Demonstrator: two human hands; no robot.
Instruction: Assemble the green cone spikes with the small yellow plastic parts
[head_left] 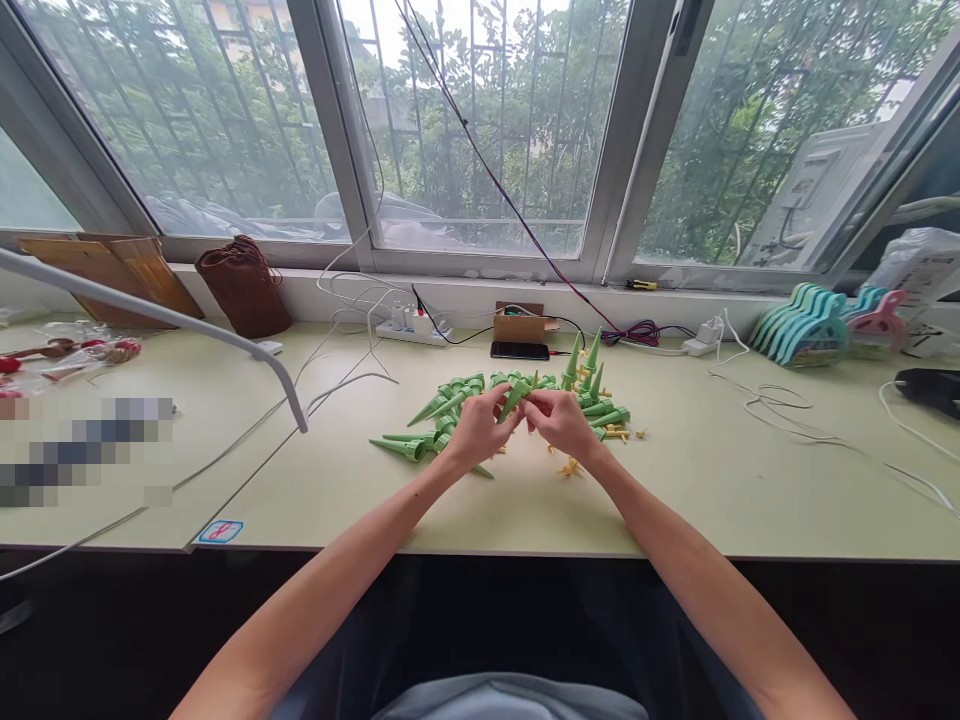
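Note:
Above the pale table, my left hand (480,428) is closed around a green plastic watering spike (513,400), its pointed end tilted down. My right hand (561,420) meets it from the other side, fingers pinched close by the spike's top; what they grip is too small and hidden to make out. More green spikes (409,450) lie in a loose pile beneath and left of my hands. Several others (571,365) stand point up behind my right hand. Small yellow plastic pieces (570,467) are scattered around my right wrist.
Behind the pile are a black phone (519,351), a small cardboard box (519,324) and a white power strip (412,326). Teal hangers (806,328) stand at the right. A brown pouch (244,290) and a grey curved arm (187,325) are at the left. Cables cross the table.

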